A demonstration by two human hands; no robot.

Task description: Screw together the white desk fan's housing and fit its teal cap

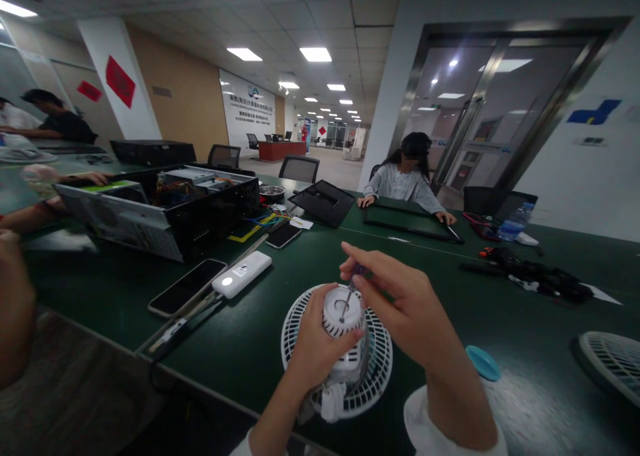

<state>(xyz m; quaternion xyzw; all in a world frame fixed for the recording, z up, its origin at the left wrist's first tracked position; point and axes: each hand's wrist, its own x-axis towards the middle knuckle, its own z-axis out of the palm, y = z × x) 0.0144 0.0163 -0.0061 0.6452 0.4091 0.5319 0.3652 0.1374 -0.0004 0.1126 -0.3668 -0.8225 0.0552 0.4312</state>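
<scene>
A white fan (379, 376) lies grille-down on the green table in front of me, its motor housing (345, 306) facing up. My left hand (319, 339) wraps around the side of that housing, thumb towards me. In my right hand (390, 289) is a screwdriver (351, 287), pinched by its purple handle. Its thin shaft slants down and the tip meets the top of the housing. Whether a screw sits under the tip is too small to tell. Fingers cover most of the handle. A bundle of white cord (333, 403) hangs at the near side of the fan.
To the left stand an open computer case (170, 209), a phone (187, 287) and a white power bank (243, 274) with a cable. A blue lid (483, 363) and another grille (613, 363) lie right. Across the table, a person (405, 176) holds a black frame (410, 228). Another person's arm is at far left.
</scene>
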